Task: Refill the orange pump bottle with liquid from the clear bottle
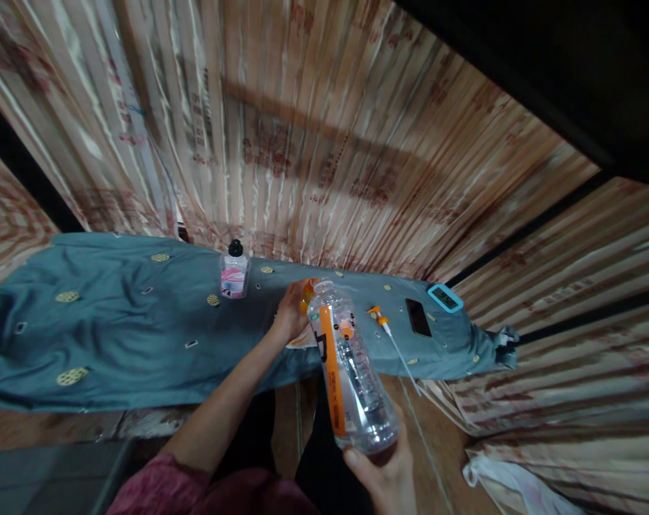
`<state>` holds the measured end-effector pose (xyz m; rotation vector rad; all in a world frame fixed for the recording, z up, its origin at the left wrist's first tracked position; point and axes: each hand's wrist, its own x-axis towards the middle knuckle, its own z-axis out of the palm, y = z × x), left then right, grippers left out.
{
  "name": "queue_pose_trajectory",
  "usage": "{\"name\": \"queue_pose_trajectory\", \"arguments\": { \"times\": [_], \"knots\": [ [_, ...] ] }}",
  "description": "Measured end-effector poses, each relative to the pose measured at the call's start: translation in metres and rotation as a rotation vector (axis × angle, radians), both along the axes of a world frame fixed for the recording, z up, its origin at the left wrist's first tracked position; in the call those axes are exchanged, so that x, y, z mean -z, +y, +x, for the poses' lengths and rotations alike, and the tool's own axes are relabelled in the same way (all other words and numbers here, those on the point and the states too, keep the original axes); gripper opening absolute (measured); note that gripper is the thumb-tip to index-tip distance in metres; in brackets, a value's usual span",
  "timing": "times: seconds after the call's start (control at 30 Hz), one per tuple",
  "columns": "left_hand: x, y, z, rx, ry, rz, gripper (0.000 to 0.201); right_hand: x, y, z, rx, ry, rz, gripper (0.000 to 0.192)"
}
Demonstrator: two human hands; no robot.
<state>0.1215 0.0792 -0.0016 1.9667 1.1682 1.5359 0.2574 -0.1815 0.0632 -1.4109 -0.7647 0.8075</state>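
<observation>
My right hand (386, 472) grips the base of a clear plastic bottle (351, 372) with an orange and white label, tilted with its neck pointing away from me. My left hand (291, 313) reaches forward to the bottle's mouth and closes on an orange cap (306, 293) there. Both hands hover above a table covered with a teal cloth (115, 336).
On the cloth stand a small clear bottle with a black cap (234, 274), an orange pump nozzle with a long tube (389, 332), a black phone (417, 317) and a blue-framed timer (445, 297). Striped curtains hang behind and to the right.
</observation>
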Motion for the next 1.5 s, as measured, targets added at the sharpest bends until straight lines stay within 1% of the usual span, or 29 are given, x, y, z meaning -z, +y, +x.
{"name": "queue_pose_trajectory", "arguments": {
  "times": [0.13,0.23,0.4,0.53,0.7,0.93,1.13,1.33,1.5],
  "knots": [
    [-0.009,-0.006,-0.004,0.000,-0.020,-0.023,0.054,-0.002,0.000,0.000,0.015,-0.004,0.001,0.094],
    [-0.011,-0.007,-0.004,0.003,-0.029,-0.040,0.056,-0.004,0.000,0.000,0.003,-0.019,-0.009,0.092],
    [-0.011,-0.007,-0.004,0.020,-0.044,-0.044,0.059,-0.007,0.000,-0.001,-0.016,0.007,-0.004,0.090],
    [-0.012,-0.007,-0.004,0.035,-0.054,-0.057,0.054,-0.006,0.000,-0.001,-0.017,0.018,-0.006,0.090],
    [-0.008,-0.004,-0.002,0.044,-0.095,-0.020,0.054,-0.004,0.000,0.001,-0.002,-0.006,-0.008,0.091],
    [-0.007,-0.003,-0.003,0.041,-0.055,-0.014,0.056,-0.002,-0.001,0.003,-0.023,-0.038,-0.012,0.088],
    [-0.006,-0.003,-0.002,0.028,-0.064,-0.025,0.057,-0.005,-0.001,0.001,-0.025,-0.012,-0.018,0.087],
    [-0.006,-0.003,-0.003,0.037,-0.078,0.013,0.057,-0.007,0.000,0.000,-0.019,-0.005,-0.034,0.093],
    [-0.004,-0.001,-0.002,0.038,-0.077,-0.026,0.057,-0.011,0.000,0.000,-0.020,-0.017,-0.048,0.091]
  ]
}}
